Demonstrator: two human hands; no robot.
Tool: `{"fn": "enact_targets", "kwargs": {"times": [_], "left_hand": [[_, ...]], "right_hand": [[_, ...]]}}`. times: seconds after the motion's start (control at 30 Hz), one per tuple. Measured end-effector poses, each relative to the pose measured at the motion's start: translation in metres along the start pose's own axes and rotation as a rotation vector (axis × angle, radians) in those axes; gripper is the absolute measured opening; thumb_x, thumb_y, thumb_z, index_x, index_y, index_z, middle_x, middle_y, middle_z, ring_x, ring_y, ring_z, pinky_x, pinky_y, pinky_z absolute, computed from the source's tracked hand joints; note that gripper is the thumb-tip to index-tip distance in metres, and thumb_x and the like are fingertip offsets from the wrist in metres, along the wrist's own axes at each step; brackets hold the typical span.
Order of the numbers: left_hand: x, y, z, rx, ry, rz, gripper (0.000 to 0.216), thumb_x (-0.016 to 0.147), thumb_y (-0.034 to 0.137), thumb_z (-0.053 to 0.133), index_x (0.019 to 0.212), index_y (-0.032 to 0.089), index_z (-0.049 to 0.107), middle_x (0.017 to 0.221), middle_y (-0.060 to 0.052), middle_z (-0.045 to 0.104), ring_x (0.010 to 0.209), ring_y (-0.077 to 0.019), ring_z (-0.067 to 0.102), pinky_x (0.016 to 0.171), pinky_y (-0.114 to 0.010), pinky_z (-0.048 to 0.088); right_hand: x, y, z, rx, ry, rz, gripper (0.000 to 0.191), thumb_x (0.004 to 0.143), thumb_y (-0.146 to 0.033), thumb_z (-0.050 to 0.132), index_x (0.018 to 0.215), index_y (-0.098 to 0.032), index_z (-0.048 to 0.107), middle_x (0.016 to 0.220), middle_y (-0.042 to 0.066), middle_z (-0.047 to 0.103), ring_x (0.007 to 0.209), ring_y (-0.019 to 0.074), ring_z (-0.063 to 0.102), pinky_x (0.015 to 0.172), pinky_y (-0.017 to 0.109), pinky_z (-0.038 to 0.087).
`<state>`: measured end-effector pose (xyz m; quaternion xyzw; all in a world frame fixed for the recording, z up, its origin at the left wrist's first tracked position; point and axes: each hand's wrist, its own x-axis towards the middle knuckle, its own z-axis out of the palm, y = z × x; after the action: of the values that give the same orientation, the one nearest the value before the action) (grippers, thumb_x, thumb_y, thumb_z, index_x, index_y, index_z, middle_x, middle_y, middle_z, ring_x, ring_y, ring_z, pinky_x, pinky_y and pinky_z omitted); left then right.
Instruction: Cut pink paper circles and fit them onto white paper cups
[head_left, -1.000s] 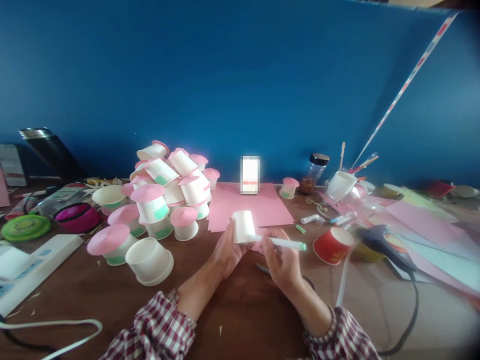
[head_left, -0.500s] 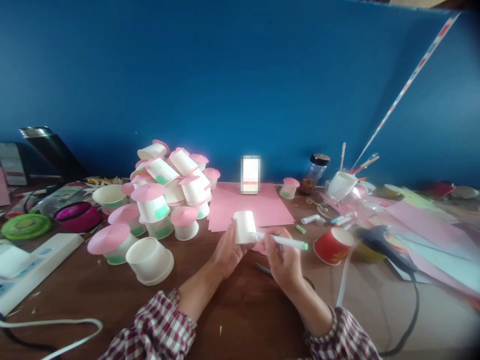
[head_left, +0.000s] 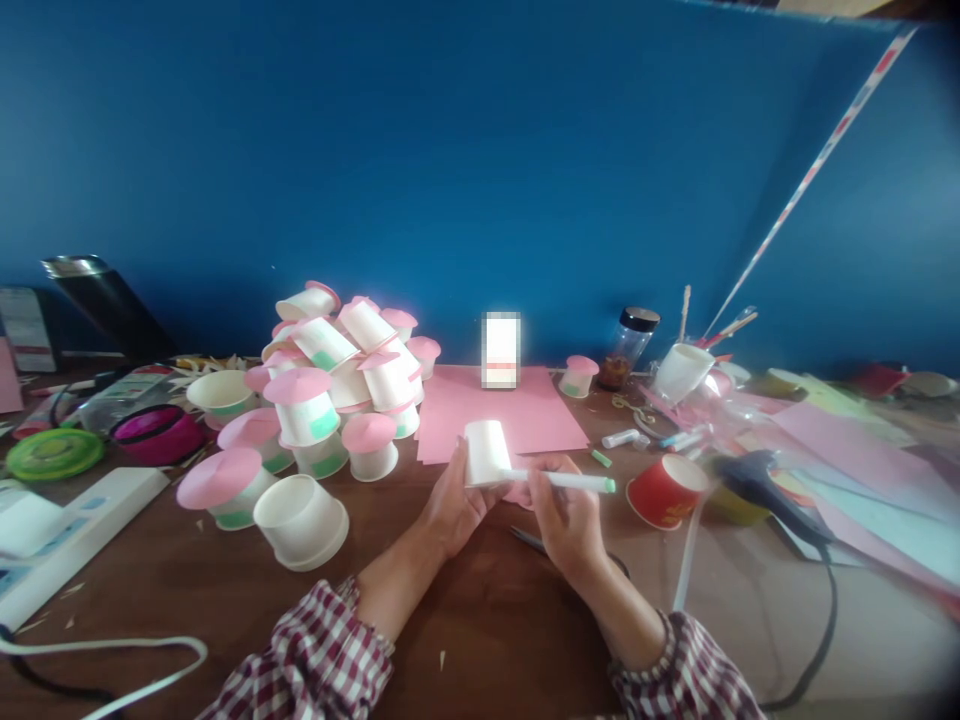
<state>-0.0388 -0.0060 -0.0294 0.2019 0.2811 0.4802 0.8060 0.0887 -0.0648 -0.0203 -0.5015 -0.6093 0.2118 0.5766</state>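
My left hand (head_left: 454, 505) is wrapped round a small white paper cup (head_left: 486, 452), held upside down above the wooden table (head_left: 480, 620). My right hand (head_left: 566, 520) grips a white marker with a green end (head_left: 570, 481). The marker's tip touches the cup's right side. Both sleeves are red and white check. A pink paper sheet (head_left: 499, 410) lies just behind the cup.
A pile of white cups with pink tops (head_left: 330, 385) stands to the left. One white cup (head_left: 301, 520) lies tipped over in front of it. A red cup (head_left: 664, 490) and a glue gun with cable (head_left: 757, 485) are on the right, scissors (head_left: 532, 542) under my right hand.
The marker and my right hand have shifted very slightly against the cup. Both hands stay in the same place.
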Motion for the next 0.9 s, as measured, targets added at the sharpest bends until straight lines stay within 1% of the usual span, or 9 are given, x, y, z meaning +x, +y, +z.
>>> {"fn": "enact_targets", "kwargs": {"times": [0.07,0.2,0.33,0.5,0.57,0.63,0.77,0.83,0.9], "left_hand": [[0.0,0.0,0.0,-0.007,0.02,0.001,0.047,0.084,0.05,0.05,0.111,0.012,0.057,0.095,-0.011,0.066,0.086,-0.0218,0.064,0.077,-0.036,0.054],[-0.001,0.001,0.001,-0.022,-0.016,0.008,0.043,0.084,0.049,0.05,0.105,0.012,0.058,0.09,-0.009,0.066,0.082,-0.02,0.063,0.077,-0.036,0.054],[-0.002,0.001,0.002,0.007,-0.007,0.015,0.045,0.085,0.05,0.047,0.104,0.01,0.058,0.087,-0.01,0.065,0.08,-0.0202,0.063,0.077,-0.036,0.054],[0.0,-0.001,-0.001,0.055,-0.104,0.019,0.049,0.085,0.051,0.047,0.113,0.012,0.056,0.096,-0.011,0.065,0.088,-0.022,0.062,0.078,-0.035,0.052],[0.001,-0.003,-0.003,0.081,-0.105,0.061,0.049,0.084,0.052,0.048,0.114,0.014,0.056,0.098,-0.011,0.065,0.09,-0.0218,0.061,0.079,-0.034,0.051],[0.001,-0.004,-0.005,0.114,-0.087,0.129,0.047,0.084,0.053,0.047,0.11,0.016,0.058,0.1,-0.01,0.064,0.091,-0.0212,0.06,0.079,-0.033,0.05],[0.001,-0.007,-0.008,0.234,-0.06,0.253,0.04,0.084,0.053,0.046,0.096,0.018,0.061,0.095,-0.008,0.063,0.089,-0.02,0.058,0.08,-0.031,0.048],[0.001,-0.008,-0.009,0.267,-0.037,0.289,0.037,0.084,0.052,0.047,0.094,0.018,0.061,0.092,-0.008,0.063,0.087,-0.0202,0.058,0.08,-0.031,0.047],[0.002,-0.008,-0.009,0.27,-0.012,0.294,0.037,0.083,0.051,0.049,0.093,0.018,0.061,0.092,-0.009,0.063,0.088,-0.021,0.058,0.079,-0.031,0.047]], "right_hand": [[0.0,0.0,0.0,-0.003,-0.004,-0.002,0.011,0.09,-0.026,0.047,0.083,-0.018,0.052,0.065,0.001,0.06,0.057,0.0131,0.058,0.052,0.022,0.048],[0.001,0.0,-0.001,-0.068,0.054,0.002,0.01,0.088,-0.024,0.049,0.081,-0.019,0.051,0.058,-0.002,0.056,0.049,0.0113,0.054,0.046,0.02,0.044],[0.0,0.0,-0.001,-0.019,0.002,-0.005,0.009,0.089,-0.024,0.049,0.082,-0.019,0.051,0.063,0.0,0.06,0.055,0.0131,0.059,0.05,0.021,0.047],[-0.001,0.0,0.0,0.012,0.019,-0.001,0.008,0.089,-0.024,0.048,0.084,-0.019,0.051,0.067,0.001,0.06,0.056,0.0125,0.058,0.052,0.022,0.049],[-0.001,0.0,0.0,-0.028,-0.01,-0.006,0.006,0.088,-0.023,0.049,0.086,-0.019,0.051,0.07,0.001,0.06,0.057,0.0123,0.057,0.05,0.021,0.047],[-0.001,-0.001,-0.001,-0.097,-0.045,-0.032,0.004,0.086,-0.023,0.051,0.088,-0.019,0.052,0.071,0.001,0.059,0.058,0.0127,0.056,0.05,0.021,0.046],[0.0,-0.003,-0.004,-0.187,-0.009,-0.079,0.009,0.083,-0.023,0.052,0.091,-0.019,0.053,0.071,0.001,0.059,0.058,0.0128,0.052,0.051,0.023,0.044],[0.002,-0.006,-0.005,-0.216,-0.002,-0.099,0.009,0.083,-0.023,0.051,0.091,-0.019,0.054,0.071,0.001,0.059,0.057,0.013,0.051,0.052,0.023,0.044],[0.003,-0.008,-0.005,-0.243,-0.039,-0.134,0.008,0.083,-0.023,0.051,0.088,-0.019,0.056,0.073,0.002,0.06,0.06,0.0137,0.053,0.053,0.024,0.045]]}}
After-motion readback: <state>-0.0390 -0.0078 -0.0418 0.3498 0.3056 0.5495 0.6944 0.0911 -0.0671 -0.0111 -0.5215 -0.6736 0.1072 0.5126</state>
